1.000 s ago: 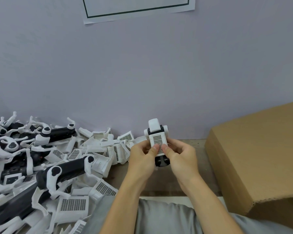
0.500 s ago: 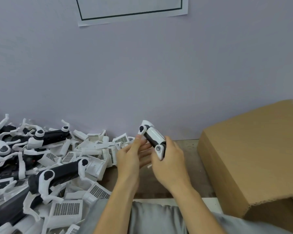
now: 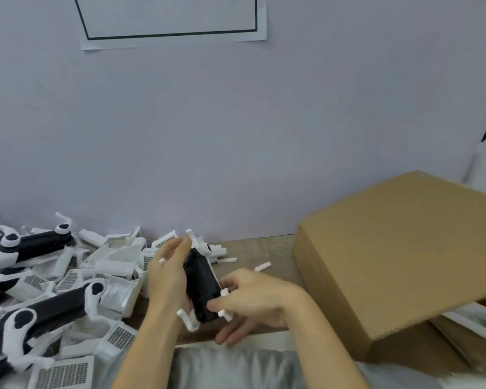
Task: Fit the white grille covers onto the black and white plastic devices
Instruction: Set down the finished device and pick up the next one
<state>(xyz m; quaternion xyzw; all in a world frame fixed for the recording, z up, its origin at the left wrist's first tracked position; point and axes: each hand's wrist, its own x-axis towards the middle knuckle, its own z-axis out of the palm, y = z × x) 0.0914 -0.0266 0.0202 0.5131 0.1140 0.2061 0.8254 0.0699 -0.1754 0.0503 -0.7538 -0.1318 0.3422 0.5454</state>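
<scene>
A black and white plastic device (image 3: 201, 287) is held between both hands over the table edge, its black side facing me and white prongs sticking out at both ends. My left hand (image 3: 167, 276) grips its left side, fingers along the top. My right hand (image 3: 250, 301) holds its lower right end, fingers curled under it. Its grille side is turned away and hidden. A loose white grille cover (image 3: 62, 374) lies at the lower left, another grille cover (image 3: 119, 336) near my left forearm.
A pile of black and white devices (image 3: 54, 307) and white covers fills the table's left side up to the wall. A large cardboard box (image 3: 399, 256) stands at the right. Small white plastic scraps (image 3: 262, 266) lie on the wooden table (image 3: 264, 248).
The device was turned over from grille side up to black side up and lowered toward me. My left hand moved from its lower end to its left side; the view swung right.
</scene>
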